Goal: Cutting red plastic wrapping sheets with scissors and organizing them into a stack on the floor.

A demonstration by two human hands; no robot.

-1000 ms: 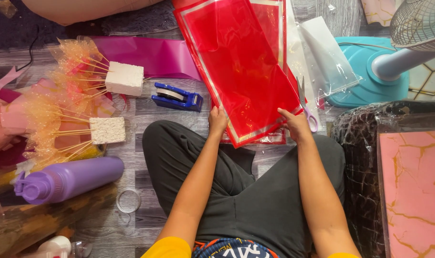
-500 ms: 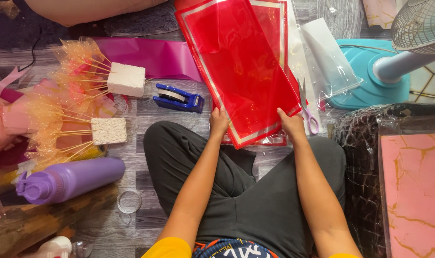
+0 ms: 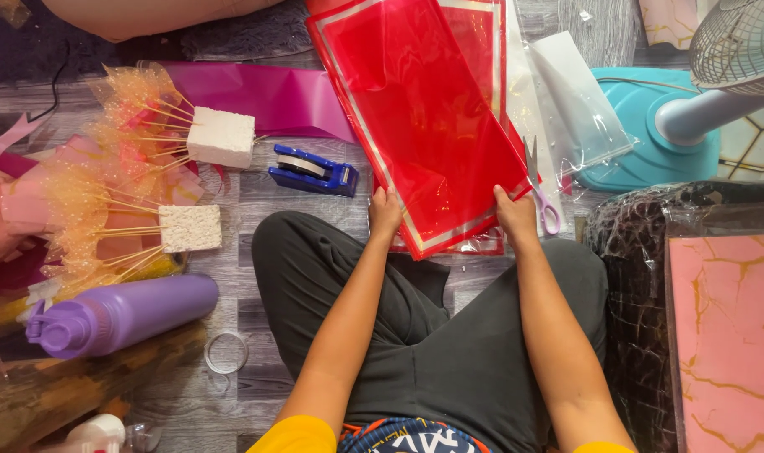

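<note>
A red see-through wrapping sheet (image 3: 424, 117) with a pale border lies tilted over the floor in front of me. My left hand (image 3: 385, 213) grips its near left edge, and my right hand (image 3: 514, 215) grips its near right corner. More red sheets (image 3: 481, 25) lie under it. I sit cross-legged in dark trousers (image 3: 449, 352) below the sheet.
Purple-handled scissors (image 3: 543, 201) lie just right of my right hand. A blue tape dispenser (image 3: 313, 171), two white foam blocks (image 3: 221, 136) stuck with orange-net skewers, a purple bottle (image 3: 122, 314) and a tape ring (image 3: 226, 352) sit left. A teal fan base (image 3: 642, 126) and pink marbled paper (image 3: 726, 335) stand right.
The red sheet has shifted slightly with both hands still on its near edge; the view has barely moved.
</note>
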